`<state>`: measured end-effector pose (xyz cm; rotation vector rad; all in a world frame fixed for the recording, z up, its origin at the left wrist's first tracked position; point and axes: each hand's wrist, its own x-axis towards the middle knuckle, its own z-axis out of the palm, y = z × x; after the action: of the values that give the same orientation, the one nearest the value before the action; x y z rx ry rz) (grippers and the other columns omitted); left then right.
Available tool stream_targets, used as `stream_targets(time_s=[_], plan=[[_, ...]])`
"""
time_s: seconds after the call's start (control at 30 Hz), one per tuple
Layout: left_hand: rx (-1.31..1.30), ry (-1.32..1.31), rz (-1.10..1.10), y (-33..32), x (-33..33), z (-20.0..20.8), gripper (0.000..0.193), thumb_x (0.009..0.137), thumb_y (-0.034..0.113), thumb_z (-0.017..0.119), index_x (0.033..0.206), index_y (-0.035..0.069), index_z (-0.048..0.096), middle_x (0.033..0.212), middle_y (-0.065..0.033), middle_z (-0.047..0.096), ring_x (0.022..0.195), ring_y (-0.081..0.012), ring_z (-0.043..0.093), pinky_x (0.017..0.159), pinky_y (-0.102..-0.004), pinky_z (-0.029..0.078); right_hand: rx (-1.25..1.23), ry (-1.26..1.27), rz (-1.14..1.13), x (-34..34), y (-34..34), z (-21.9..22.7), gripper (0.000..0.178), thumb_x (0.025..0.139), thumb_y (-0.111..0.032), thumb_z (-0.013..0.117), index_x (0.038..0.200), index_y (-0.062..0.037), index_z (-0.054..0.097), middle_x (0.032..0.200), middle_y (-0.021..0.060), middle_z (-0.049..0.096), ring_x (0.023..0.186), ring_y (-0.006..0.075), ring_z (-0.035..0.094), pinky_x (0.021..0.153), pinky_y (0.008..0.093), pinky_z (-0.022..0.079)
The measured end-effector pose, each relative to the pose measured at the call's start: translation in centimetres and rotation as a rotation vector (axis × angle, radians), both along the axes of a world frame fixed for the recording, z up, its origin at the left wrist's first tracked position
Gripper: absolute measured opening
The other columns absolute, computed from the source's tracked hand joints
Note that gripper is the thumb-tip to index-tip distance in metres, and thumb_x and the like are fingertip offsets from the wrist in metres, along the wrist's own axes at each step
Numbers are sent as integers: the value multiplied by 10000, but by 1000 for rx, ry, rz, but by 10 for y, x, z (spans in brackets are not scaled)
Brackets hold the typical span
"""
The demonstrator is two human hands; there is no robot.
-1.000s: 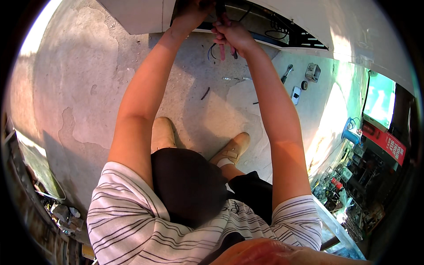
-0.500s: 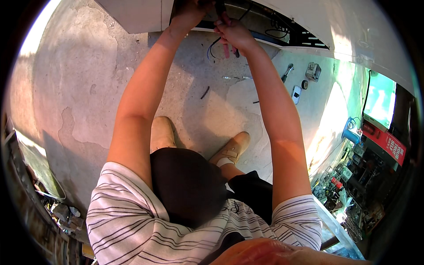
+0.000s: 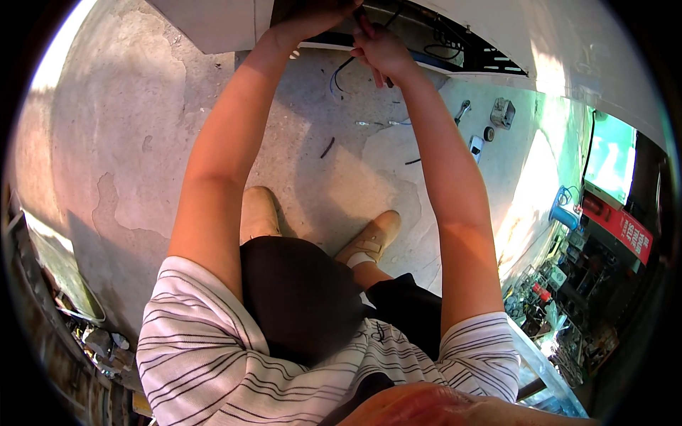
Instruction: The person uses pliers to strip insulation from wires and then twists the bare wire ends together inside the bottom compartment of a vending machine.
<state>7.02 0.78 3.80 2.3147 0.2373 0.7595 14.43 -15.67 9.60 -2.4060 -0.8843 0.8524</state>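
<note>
Both my arms reach up to the open lower side of a white cabinet point(image 3: 227, 25). My right hand point(image 3: 387, 53) is closed round red-handled pliers point(image 3: 365, 23); the handle ends poke out below the fist. My left hand point(image 3: 312, 20) is in the dark opening beside the pliers, its fingers mostly hidden in shadow and by the frame's top edge. What it holds, if anything, I cannot make out. Small pale bits show just under the left wrist. From the opening, close to my right hand, a thin dark cable point(image 3: 342, 69) hangs down.
On the concrete floor right of my right forearm lie a ratchet wrench point(image 3: 463, 111), a grey metal box-shaped part point(image 3: 503, 113), a dark ring-shaped roll point(image 3: 489, 133) and a small white device point(image 3: 476, 148). Clutter point(image 3: 554, 298) lines the right side. Black wires point(image 3: 442, 50) loop inside the cabinet.
My left hand has shifted slightly, its fingers now extending further right towards the pliers. My right hand has moved a little right and turned, with the pliers still in it.
</note>
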Motion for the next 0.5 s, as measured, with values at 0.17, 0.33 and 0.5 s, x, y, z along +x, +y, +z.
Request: stream_targets(time_s=[0.17, 0.33, 0.5], plan=[[-90, 102, -48, 3, 7, 0, 421, 992, 367, 498, 1264, 55, 576, 1341, -198, 564, 1334, -371, 433, 1117, -465, 313, 188, 338, -155, 0, -1, 4, 194, 979, -256, 552, 968, -64, 577, 806, 10, 592, 709, 104, 573, 593, 261, 504], [-475, 131, -296, 12, 12, -6, 403, 986, 365, 516, 1237, 61, 597, 1290, -175, 601, 1287, -329, 478, 1105, -448, 326, 123, 398, -108, -1, -2, 21, 205, 974, -253, 558, 945, -51, 577, 771, 3, 577, 636, 94, 539, 588, 248, 482], [-155, -29, 192, 3, 15, -28, 470, 981, 400, 544, 1314, 70, 554, 1374, -132, 552, 1305, -267, 451, 1130, -413, 291, 143, 419, -134, 4, 10, 5, 235, 982, -286, 567, 945, -55, 585, 759, 11, 584, 621, 94, 546, 572, 253, 477]])
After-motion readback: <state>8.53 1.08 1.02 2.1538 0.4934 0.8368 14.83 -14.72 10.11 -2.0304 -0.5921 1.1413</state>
